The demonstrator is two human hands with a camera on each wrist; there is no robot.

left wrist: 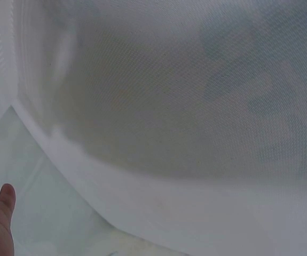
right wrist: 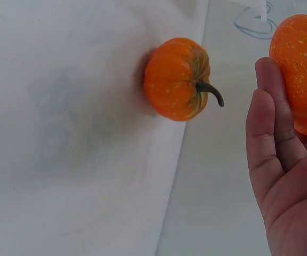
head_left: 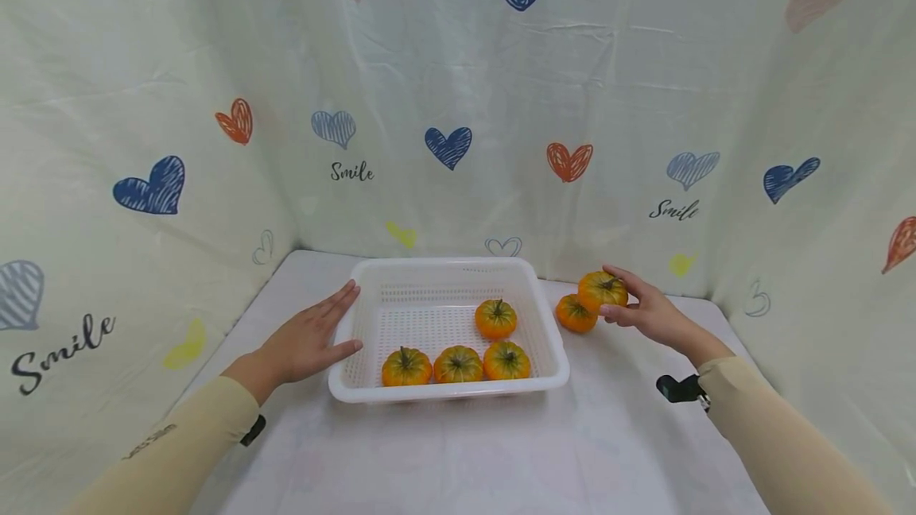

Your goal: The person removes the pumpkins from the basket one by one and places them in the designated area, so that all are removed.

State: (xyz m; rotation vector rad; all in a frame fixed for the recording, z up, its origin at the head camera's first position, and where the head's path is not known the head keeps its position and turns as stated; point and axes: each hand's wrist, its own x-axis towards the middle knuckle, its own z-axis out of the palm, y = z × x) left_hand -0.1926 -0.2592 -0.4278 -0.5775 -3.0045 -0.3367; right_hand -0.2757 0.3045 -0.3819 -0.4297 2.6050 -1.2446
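Left arm (head_left: 172,447) extended, left fingers (head_left: 339,300) spread; right arm (head_left: 780,447) extended, right fingers (head_left: 626,278) pinching with thumb (head_left: 619,314).

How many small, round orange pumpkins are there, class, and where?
6 pumpkins: three along the near side of the white plastic basket, one behind them, one on the white-covered table, one in the right hand.

The right wrist view's edge cuts off the held pumpkin (right wrist: 301,74).
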